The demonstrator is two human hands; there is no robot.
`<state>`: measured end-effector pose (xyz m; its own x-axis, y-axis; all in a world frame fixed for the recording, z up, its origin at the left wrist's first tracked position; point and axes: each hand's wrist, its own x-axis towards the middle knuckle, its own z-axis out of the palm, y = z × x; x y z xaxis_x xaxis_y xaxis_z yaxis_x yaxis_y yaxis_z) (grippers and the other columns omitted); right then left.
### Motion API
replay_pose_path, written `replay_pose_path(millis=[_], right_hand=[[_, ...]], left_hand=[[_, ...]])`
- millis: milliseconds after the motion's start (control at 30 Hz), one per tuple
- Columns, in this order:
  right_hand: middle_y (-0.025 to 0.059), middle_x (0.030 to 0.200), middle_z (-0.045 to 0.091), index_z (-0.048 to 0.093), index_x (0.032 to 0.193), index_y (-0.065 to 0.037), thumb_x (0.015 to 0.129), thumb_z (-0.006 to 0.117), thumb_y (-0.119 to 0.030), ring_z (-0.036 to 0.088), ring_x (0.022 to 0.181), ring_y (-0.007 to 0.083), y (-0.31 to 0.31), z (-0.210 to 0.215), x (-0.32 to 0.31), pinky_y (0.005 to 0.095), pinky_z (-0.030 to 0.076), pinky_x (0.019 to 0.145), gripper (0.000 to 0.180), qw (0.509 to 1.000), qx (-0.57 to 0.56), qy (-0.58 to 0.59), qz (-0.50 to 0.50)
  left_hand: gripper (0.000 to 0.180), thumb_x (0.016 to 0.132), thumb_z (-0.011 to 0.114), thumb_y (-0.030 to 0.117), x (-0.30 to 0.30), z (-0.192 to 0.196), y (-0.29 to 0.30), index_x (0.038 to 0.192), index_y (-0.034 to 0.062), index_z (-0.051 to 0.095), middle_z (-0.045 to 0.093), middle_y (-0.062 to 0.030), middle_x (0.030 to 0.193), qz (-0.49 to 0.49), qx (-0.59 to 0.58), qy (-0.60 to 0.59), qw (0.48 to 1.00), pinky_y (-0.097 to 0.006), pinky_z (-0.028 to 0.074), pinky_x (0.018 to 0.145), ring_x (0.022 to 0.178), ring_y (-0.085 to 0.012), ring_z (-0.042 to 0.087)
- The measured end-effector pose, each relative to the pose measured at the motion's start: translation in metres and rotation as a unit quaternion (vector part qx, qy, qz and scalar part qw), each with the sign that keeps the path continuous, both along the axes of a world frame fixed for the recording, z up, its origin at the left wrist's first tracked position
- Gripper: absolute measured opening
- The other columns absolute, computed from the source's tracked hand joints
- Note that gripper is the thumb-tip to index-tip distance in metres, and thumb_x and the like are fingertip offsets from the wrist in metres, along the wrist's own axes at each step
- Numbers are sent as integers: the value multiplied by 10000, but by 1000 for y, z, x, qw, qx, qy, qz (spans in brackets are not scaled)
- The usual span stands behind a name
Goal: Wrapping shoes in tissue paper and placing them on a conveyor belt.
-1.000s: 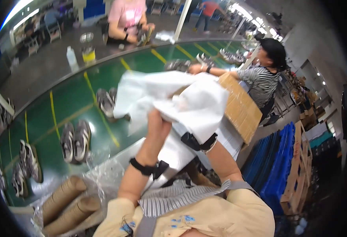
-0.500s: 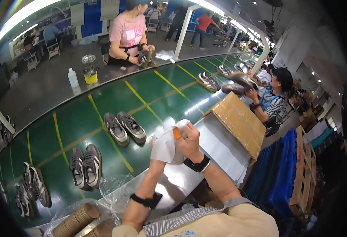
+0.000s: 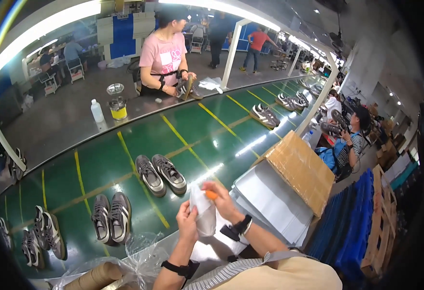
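Head view, clock directions taken from the white paper bundle (image 3: 204, 217), which lies between your two hands above the metal bench (image 3: 212, 250). Your left hand (image 3: 187, 224) grasps the bundle at nine o'clock, thumb and fingers against its side; your right hand (image 3: 221, 200), wearing an orange finger band (image 3: 211, 195), grips its upper end at one o'clock. How tightly either hand presses, you cannot tell from here. The bundle looks thin and soft, so pulling the hands apart could tear it, and slackening one side could let it unroll. The orange band's edge may snag the paper. At three o'clock, the stacked white sheets (image 3: 270, 208) sit just beside your right forearm; a wide elbow swing could skew them. At eight o'clock, the clear plastic (image 3: 146, 252) could catch your left wristband (image 3: 188, 268). Between ten and eleven, the grey shoes (image 3: 149, 174) on the green belt (image 3: 144, 138) could be knocked by a careless reach.
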<state>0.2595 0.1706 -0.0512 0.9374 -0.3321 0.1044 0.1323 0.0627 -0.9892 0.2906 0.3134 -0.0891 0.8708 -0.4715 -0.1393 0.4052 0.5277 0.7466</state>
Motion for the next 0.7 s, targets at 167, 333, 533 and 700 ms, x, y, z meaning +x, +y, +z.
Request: replay_pose_path(millis=[167, 333, 533, 700], right_hand=[[34, 1160, 557, 497, 1229, -28, 952, 484, -12, 500, 1107, 116, 47, -15, -17, 275, 400, 967, 278, 994, -44, -14, -97], [-11, 951, 606, 577, 1106, -22, 970, 537, -131, 522, 880, 54, 35, -14, -10, 217, 443, 786, 179, 999, 8, -6, -36], [118, 790, 636, 625, 1005, 6, 888, 647, -216, 559, 684, 130, 20, 25, -2, 274, 460, 649, 253, 957, -279, 82, -6], [207, 909, 636, 528, 1033, 20, 871, 662, -244, 631, 828, 253, 10, 3, 42, 347, 486, 743, 337, 973, -216, 54, -56]], left_hand=[[258, 958, 514, 143, 7, -10, -1, 1175, 5, 541, 639, -110, 1118, 43, -15, 83, 996, -351, 512, 894, 1009, -212, 626], [297, 972, 487, 255, 9, 2, 8, 1175, 53, 565, 631, -64, 1129, -43, -84, 184, 979, -374, 512, 903, 1024, -196, 621], [439, 973, 463, 189, 9, -1, 16, 1375, 41, 367, 448, -90, 1354, 30, 64, 50, 996, -345, 486, 913, 1151, -210, 534], [561, 921, 550, 70, 22, 14, 1, 1407, 12, 276, 442, -116, 1345, 40, 73, -172, 982, -321, 406, 982, 1178, -196, 490]])
